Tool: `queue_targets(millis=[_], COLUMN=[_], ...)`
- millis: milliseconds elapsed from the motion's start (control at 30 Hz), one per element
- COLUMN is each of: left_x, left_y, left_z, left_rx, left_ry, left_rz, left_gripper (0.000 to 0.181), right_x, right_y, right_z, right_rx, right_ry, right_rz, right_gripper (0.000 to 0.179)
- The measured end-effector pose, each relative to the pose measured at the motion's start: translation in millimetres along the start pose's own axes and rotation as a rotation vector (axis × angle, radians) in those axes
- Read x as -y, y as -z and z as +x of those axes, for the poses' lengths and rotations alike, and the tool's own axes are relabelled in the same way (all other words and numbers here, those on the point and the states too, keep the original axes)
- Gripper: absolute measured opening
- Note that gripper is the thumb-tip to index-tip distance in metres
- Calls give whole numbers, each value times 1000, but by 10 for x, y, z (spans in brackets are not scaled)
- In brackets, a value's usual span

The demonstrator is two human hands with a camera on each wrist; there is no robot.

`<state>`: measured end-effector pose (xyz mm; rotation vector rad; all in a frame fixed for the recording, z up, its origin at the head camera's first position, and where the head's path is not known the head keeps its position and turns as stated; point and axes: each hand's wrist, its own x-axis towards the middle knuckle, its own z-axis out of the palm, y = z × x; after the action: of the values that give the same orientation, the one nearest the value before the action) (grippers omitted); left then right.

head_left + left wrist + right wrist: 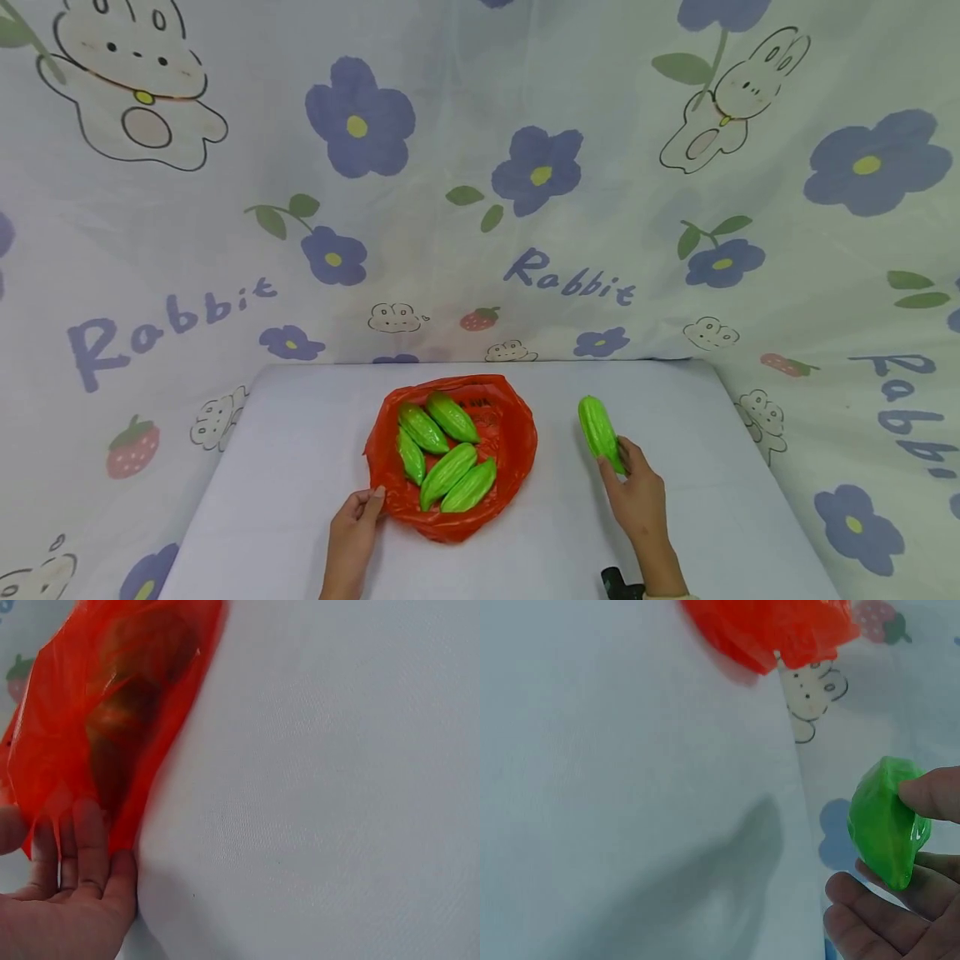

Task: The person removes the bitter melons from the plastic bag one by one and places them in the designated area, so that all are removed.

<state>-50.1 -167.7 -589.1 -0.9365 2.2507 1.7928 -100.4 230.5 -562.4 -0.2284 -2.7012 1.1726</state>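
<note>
A red plastic bag (517,450) stands with its mouth spread wide, several glossy green ridged fruits (448,476) lying inside. At its near left rim, my left hand (352,525) pinches the plastic between thumb and fingers. The left wrist view shows the fingers against the bag's side (56,742), with dark shapes of fruit showing through. To the right of the bag, my right hand (637,496) holds another green ridged fruit (596,423) by its near end. Thumb and fingers grip that fruit (881,817) above the table in the right wrist view.
A white cloth covers the table (285,450). Behind and at both sides hangs a curtain (450,250) printed with flowers and rabbits. A black strap-like piece (618,583) sits by the right wrist.
</note>
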Motion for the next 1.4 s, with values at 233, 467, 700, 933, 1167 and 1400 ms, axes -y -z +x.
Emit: queue_targets(millis=[233, 467, 700, 933, 1167, 1400], left_x=[6, 9, 21, 7, 11, 34], left_y=[22, 58, 77, 80, 93, 82], left_z=[5, -5, 5, 10, 20, 24], left_rx=[34, 84, 105, 109, 114, 105], left_ry=[15, 5, 18, 15, 21, 19], left_rz=[-14, -34, -48, -52, -61, -75], left_gripper=[59, 63, 65, 59, 63, 58], right_x=[-107, -220, -254, -251, -243, -214], right_y=[-36, -147, -207, -239, -308, -342], right_z=[5, -22, -49, -70, -71, -81], right_rx=[30, 58, 59, 75, 49, 24], right_ry=[-54, -98, -79, -93, -86, -62], right_rz=[-27, -76, -87, -65, -76, -89], right_gripper=[53, 54, 54, 53, 52, 49])
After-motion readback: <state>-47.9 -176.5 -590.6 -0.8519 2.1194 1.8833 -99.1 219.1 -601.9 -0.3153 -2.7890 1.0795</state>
